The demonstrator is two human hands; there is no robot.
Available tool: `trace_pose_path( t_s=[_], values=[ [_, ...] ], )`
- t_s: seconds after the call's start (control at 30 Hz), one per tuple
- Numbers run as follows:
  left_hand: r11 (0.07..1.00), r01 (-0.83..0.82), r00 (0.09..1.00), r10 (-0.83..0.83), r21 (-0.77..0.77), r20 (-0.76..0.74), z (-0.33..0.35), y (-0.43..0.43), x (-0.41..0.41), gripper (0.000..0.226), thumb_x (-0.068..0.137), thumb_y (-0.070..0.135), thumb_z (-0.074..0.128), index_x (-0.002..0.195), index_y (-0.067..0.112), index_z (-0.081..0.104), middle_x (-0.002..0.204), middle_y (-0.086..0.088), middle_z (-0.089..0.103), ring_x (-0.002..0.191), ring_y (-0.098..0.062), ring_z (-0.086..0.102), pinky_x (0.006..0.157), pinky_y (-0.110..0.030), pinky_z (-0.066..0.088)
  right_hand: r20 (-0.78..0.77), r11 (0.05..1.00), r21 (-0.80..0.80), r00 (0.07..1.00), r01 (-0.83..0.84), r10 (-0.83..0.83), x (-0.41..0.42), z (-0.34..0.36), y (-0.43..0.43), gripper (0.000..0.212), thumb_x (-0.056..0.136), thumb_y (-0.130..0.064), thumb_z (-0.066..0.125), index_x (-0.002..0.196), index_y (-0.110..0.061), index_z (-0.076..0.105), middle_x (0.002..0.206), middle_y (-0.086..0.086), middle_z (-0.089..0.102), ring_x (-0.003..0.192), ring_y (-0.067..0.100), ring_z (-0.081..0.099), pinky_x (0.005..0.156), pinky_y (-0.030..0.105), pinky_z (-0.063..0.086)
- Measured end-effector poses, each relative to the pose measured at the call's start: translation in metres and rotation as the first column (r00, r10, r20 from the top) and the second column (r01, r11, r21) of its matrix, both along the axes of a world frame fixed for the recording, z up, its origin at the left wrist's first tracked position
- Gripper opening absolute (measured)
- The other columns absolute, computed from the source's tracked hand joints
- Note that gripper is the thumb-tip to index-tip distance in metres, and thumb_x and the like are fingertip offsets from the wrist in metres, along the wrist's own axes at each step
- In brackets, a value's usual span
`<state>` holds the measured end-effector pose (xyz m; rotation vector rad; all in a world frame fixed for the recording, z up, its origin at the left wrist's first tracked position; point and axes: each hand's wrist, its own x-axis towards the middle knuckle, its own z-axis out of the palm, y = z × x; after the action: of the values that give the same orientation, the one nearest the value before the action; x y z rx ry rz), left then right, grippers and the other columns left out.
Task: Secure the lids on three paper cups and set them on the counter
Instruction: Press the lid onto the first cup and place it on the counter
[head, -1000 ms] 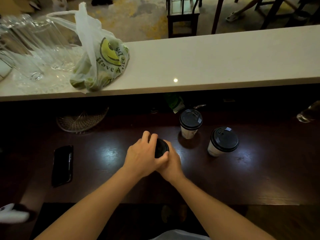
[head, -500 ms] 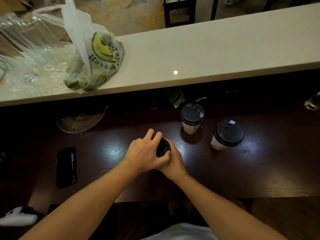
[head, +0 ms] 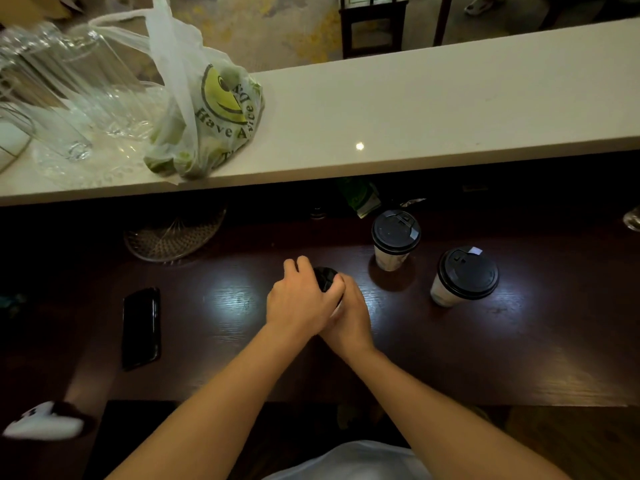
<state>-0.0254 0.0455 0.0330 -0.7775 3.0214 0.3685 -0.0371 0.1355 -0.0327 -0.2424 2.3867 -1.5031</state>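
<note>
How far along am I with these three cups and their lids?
Two cups look done: one and another stand lidded on the dark counter. The third cup is in hand: your left hand presses its black lid while your right hand grips underneath. Whether that lid is fully seated can't be seen. What's left is to finish it and let go.

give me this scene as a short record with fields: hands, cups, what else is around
left hand: over the black lid of the third cup, grip closed on it
right hand: wrapped round that cup's side; cup body hidden
lidded cups: two, standing free on the dark counter, far cup and near cup
phone: flat, left of the hands
bag: on the white ledge, beside glasses
</note>
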Motion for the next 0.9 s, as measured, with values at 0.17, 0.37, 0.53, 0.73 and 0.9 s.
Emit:
trace_pose_path(
  t_s=[0.17, 0.37, 0.53, 0.73, 0.9],
  values=[
    [0.883, 0.444, 0.891, -0.453, -0.151, -0.026, 0.014, -0.029, 0.013, 0.061, 0.082, 0.070, 0.043, 0.104, 0.013, 0.050, 0.099, -0.002, 0.050, 0.058, -0.032, 0.060, 0.050, -0.033, 0.039, 0.151, 0.972, -0.047, 0.960, -0.230, 0.235, -0.010, 0.011, 0.017, 0.075, 0.052, -0.048, 0.084, 0.116, -0.044, 0.045, 0.100, -0.019, 0.066, 0.091, -0.011, 0.062, 0.061, 0.005, 0.049],
    [0.889, 0.452, 0.884, -0.458, -0.076, -0.097, 0.026, -0.034, 0.013, 0.063, 0.079, 0.069, 0.042, 0.103, 0.012, 0.051, 0.096, 0.001, 0.049, 0.064, -0.028, 0.056, 0.058, -0.040, 0.050, 0.099, 0.955, -0.080, 0.951, -0.284, 0.292, -0.014, 0.027, 0.027, 0.070, 0.055, -0.039, 0.088, 0.107, -0.055, 0.045, 0.100, -0.019, 0.067, 0.091, -0.014, 0.063, 0.061, 0.006, 0.049],
    [0.950, 0.296, 0.944, -0.275, 0.097, -0.184, 0.023, -0.020, 0.013, 0.054, 0.078, 0.070, 0.041, 0.097, 0.020, 0.048, 0.093, 0.006, 0.048, 0.075, -0.022, 0.055, 0.069, -0.037, 0.046, 0.068, 0.971, -0.005, 0.968, -0.240, 0.240, -0.013, 0.039, 0.034, 0.068, 0.052, -0.042, 0.084, 0.109, -0.045, 0.046, 0.099, -0.015, 0.067, 0.082, -0.001, 0.067, 0.059, 0.023, 0.059],
    [0.959, -0.096, 0.990, 0.121, 0.268, -0.078, 0.013, -0.004, 0.005, 0.062, 0.074, 0.079, 0.036, 0.085, 0.020, 0.054, 0.087, 0.004, 0.057, 0.083, -0.023, 0.057, 0.062, -0.032, 0.035, -0.154, 0.930, 0.331, 0.963, -0.159, 0.220, -0.012, 0.053, 0.035, 0.073, 0.052, -0.051, 0.081, 0.113, -0.032, 0.045, 0.103, -0.010, 0.061, 0.095, 0.016, 0.063, 0.071, 0.033, 0.052],
    [0.833, -0.356, 0.932, 0.286, 0.424, 0.221, 0.021, -0.002, -0.010, 0.067, 0.075, 0.075, 0.034, 0.078, 0.014, 0.061, 0.077, -0.004, 0.061, 0.068, -0.022, 0.057, 0.052, -0.031, 0.037, -0.301, 0.832, 0.547, 0.905, -0.093, 0.299, -0.009, 0.059, 0.030, 0.076, 0.064, -0.046, 0.081, 0.127, -0.023, 0.044, 0.116, 0.003, 0.061, 0.108, 0.028, 0.059, 0.088, 0.044, 0.047]
  ],
)
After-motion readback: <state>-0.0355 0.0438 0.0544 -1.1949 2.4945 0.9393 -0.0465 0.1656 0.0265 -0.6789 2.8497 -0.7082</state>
